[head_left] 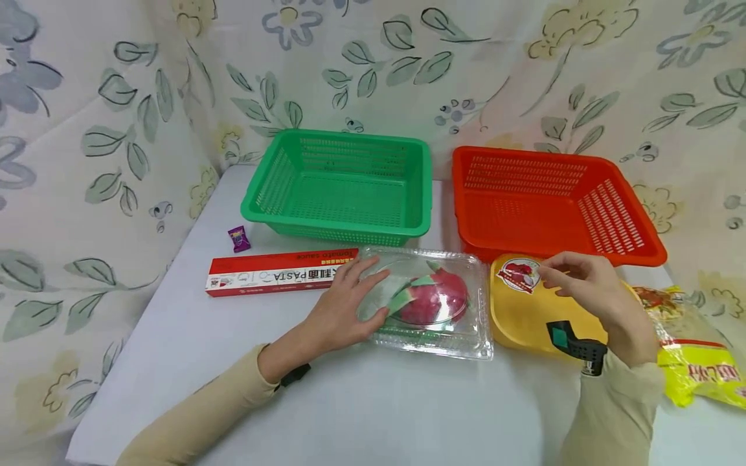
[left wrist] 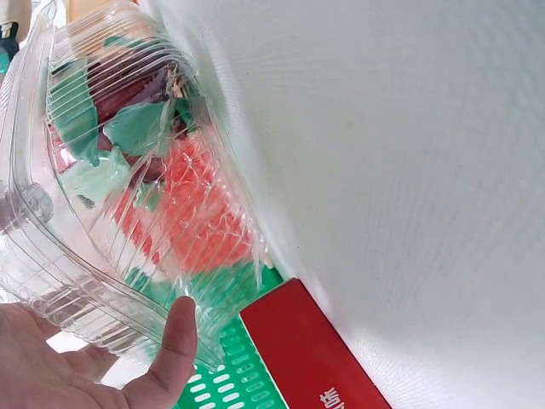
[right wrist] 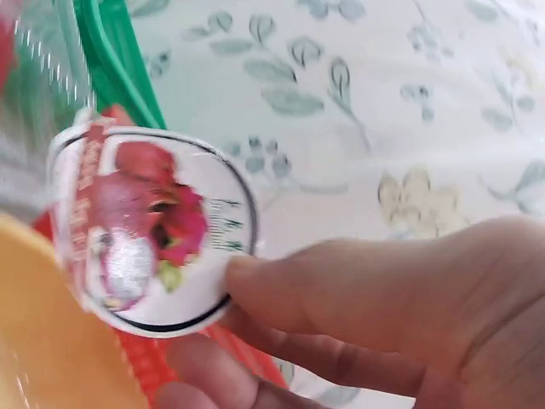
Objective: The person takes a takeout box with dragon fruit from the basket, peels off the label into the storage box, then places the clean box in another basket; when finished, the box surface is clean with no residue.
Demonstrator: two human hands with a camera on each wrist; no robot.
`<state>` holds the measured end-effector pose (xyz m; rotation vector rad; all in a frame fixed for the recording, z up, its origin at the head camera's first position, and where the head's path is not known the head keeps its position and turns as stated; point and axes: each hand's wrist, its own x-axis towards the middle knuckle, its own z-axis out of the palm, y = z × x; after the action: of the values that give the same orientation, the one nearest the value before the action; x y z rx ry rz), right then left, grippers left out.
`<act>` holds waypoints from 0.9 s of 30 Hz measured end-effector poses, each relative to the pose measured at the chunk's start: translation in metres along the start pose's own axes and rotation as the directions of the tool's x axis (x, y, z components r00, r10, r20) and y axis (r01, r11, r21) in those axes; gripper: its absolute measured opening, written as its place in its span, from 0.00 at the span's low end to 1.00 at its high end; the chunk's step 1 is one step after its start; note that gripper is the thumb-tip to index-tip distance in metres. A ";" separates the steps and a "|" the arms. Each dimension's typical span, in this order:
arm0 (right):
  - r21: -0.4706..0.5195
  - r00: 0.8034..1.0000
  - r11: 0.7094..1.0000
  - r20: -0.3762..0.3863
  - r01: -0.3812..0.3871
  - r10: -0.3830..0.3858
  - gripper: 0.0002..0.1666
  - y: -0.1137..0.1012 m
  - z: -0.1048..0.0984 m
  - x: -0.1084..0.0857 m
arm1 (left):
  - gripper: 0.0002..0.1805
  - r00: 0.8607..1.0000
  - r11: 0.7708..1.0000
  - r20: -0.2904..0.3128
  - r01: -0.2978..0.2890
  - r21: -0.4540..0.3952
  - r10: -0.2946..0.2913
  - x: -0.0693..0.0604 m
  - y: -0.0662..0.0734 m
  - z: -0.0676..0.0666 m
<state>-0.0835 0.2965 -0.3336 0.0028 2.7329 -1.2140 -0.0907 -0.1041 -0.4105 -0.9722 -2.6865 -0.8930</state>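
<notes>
My right hand (head_left: 600,291) pinches a round sticker (right wrist: 170,239) between thumb and finger; it is printed with dragon fruit. In the head view the sticker appears over the corner of a yellow lidded box (head_left: 524,317). A clear plastic clamshell container (head_left: 484,323) lies left of that box, with a dragon fruit (head_left: 434,301) inside. My left hand (head_left: 344,310) is at the container's left edge, fingers spread and thumb at its near side. From the left wrist view, the thumb (left wrist: 174,349) lies along the ribbed plastic wall, uncurled.
Behind stand a green basket (head_left: 344,226) and a red basket (head_left: 559,249). A red and white pasta box (head_left: 268,275) lies left of the container, with a small purple packet (head_left: 239,239) beyond it. A yellow and clear bag (head_left: 693,356) lies at the right.
</notes>
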 end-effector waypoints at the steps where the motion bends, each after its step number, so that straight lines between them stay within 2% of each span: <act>1: -0.005 0.999 1.000 0.031 -0.014 0.014 0.21 0.006 -0.003 0.000 | 0.32 1.000 1.000 -0.003 -0.001 -0.002 0.001 0.000 0.000 0.000; 8: -0.035 0.976 0.994 0.189 -0.104 0.109 0.26 0.032 -0.011 0.003 | 0.32 1.000 1.000 -0.012 -0.014 -0.004 0.014 -0.001 -0.001 0.001; 12: -0.040 0.959 0.990 0.245 -0.134 0.140 0.26 0.042 -0.009 0.006 | 0.32 1.000 1.000 -0.014 -0.021 0.005 0.021 0.000 -0.002 0.001; 19: 0.021 0.946 0.988 0.294 -0.151 0.138 0.27 0.055 -0.007 0.010 | 0.32 0.999 0.999 -0.022 -0.033 0.012 0.034 -0.001 -0.002 0.002; 27: 0.032 0.930 0.981 0.328 -0.189 0.168 0.28 0.062 -0.004 0.013 | 0.31 0.999 0.999 -0.021 -0.030 0.009 0.031 0.000 -0.002 0.001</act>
<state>-0.0933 0.3400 -0.3784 0.0534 2.3543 -1.1361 -0.0913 -0.1046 -0.4125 -0.9937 -2.6489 -0.8798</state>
